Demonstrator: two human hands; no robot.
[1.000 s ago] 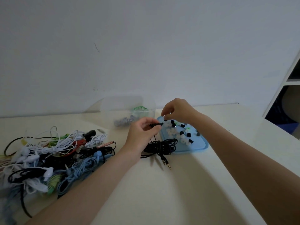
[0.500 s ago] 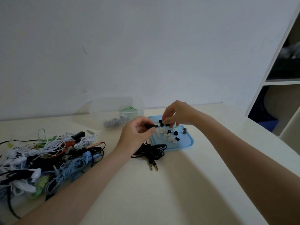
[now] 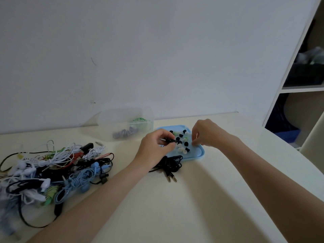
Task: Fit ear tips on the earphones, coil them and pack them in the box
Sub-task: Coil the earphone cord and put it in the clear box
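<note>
Tangled earphones [image 3: 52, 169], table's left; clear box [image 3: 126, 123] by the wall; left hand [image 3: 156, 148] pinching black earbud [image 3: 171, 140], cord [image 3: 168, 163] bundled below; right hand [image 3: 206, 134], fingertips curled down onto blue lid [image 3: 198, 153] among ear tips [image 3: 182, 146], grasp indiscernible; bare table [image 3: 175, 207] nearer.

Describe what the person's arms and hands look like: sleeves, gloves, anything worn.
Both forearms are bare up to the frame edge, with no sleeves in view. The left hand and right hand wear no gloves. No watch, bracelet or ring shows on either; the far sides of the fingers are hidden.
</note>
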